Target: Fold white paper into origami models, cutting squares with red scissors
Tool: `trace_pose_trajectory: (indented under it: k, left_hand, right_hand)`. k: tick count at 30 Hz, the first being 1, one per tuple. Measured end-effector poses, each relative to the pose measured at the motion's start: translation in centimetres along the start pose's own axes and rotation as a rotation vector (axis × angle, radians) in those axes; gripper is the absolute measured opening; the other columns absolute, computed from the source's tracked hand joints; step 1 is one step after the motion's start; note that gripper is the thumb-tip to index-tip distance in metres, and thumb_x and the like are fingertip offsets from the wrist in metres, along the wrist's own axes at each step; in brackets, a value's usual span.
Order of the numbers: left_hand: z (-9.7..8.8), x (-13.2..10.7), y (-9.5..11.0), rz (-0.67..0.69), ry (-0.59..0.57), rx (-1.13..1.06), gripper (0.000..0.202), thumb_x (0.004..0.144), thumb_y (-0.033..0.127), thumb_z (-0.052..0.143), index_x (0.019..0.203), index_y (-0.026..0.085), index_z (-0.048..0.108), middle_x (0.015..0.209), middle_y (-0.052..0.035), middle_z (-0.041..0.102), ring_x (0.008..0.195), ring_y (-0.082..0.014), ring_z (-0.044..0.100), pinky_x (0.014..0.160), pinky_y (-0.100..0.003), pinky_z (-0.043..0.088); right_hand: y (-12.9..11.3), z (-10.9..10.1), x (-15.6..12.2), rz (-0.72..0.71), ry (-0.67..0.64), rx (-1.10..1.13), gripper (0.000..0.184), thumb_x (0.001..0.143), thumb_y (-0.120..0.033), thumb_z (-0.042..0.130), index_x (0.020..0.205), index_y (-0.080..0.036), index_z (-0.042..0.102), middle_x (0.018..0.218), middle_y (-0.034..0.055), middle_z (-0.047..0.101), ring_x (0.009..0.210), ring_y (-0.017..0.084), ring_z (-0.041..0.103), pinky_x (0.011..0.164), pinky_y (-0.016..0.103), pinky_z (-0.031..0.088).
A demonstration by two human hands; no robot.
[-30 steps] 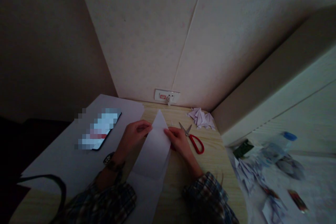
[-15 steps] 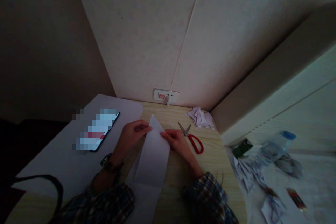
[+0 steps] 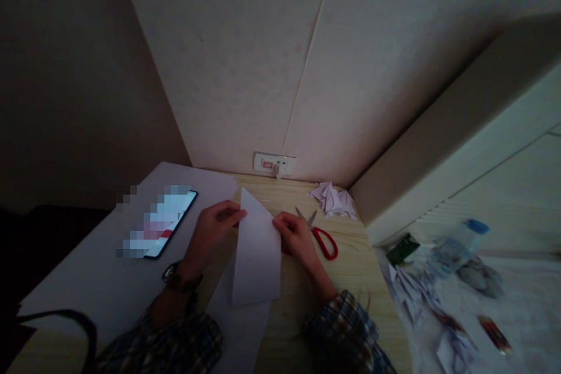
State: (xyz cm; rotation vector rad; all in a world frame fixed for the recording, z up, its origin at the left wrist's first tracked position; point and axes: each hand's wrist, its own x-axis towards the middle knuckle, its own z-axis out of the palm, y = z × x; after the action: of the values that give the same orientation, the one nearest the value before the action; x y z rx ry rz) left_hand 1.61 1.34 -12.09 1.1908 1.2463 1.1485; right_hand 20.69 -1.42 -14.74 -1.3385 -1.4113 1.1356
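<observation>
A folded sheet of white paper [image 3: 256, 257] with a pointed top is held up between my two hands, over the wooden table. My left hand [image 3: 215, 225] pinches its left edge near the tip. On the other side, my right hand [image 3: 295, 232] grips the slanted right edge between thumb and fingers. Beneath it lies another piece of white paper [image 3: 239, 333], partly covered. Just right of my right hand rest red-handled scissors [image 3: 324, 242], their blades spread apart.
A phone [image 3: 169, 225] with a lit, blurred screen lies on a stack of white paper [image 3: 100, 269] at left. Folded paper pieces [image 3: 332, 200] sit at the table's back right, near a wall socket [image 3: 274, 163]. Beyond the right edge are a plastic bottle [image 3: 458, 248] and crumpled paper [image 3: 412, 292].
The held paper has tilted upright and turned slightly, its tip shifting left and its lower edge lifting off the paper below. Both hands keep their pinch. The view has shifted a little.
</observation>
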Motion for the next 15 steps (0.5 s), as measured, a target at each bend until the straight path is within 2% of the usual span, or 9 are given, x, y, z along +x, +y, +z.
trace_pose_trajectory:
  k: [4,7,11,15]
  left_hand:
    - [0.2,0.1,-0.3,-0.020,-0.065,-0.040,0.023,0.053,0.033,0.079,0.066,0.018,0.068,0.068,-0.0011,0.071,0.069,-0.0204,0.066,0.068,-0.030,0.053]
    - [0.2,-0.1,-0.4,-0.019,-0.054,-0.069,0.025,0.059,0.034,0.077,0.075,0.018,0.068,0.076,-0.0013,0.072,0.077,-0.0205,0.067,0.072,-0.029,0.052]
    - [-0.1,-0.1,-0.4,0.002,0.013,-0.071,0.021,0.063,0.034,0.075,0.067,0.019,0.062,0.069,0.0030,0.064,0.069,-0.0150,0.060,0.065,-0.023,0.048]
    - [-0.3,0.0,-0.2,0.013,0.027,-0.056,0.020,0.063,0.033,0.075,0.068,0.018,0.062,0.066,0.0037,0.061,0.064,-0.0135,0.057,0.064,-0.023,0.046]
  right_hand:
    - [-0.3,-0.1,-0.3,-0.011,-0.034,-0.030,0.030,0.082,-0.041,0.053,0.061,-0.021,0.048,0.054,-0.0046,0.041,0.050,0.011,0.037,0.048,0.025,0.027]
    - [-0.6,-0.1,-0.6,-0.029,-0.075,-0.056,0.029,0.083,-0.038,0.053,0.061,-0.020,0.051,0.055,-0.0039,0.043,0.051,0.012,0.039,0.050,0.025,0.029]
    - [-1.2,-0.5,-0.9,-0.065,-0.103,-0.096,0.028,0.084,-0.036,0.054,0.062,-0.019,0.053,0.060,-0.0016,0.049,0.059,0.013,0.045,0.054,0.025,0.033]
    - [-1.5,-1.1,-0.9,-0.054,-0.153,-0.119,0.027,0.085,-0.032,0.053,0.062,-0.019,0.054,0.058,-0.0024,0.049,0.056,0.012,0.045,0.051,0.024,0.034]
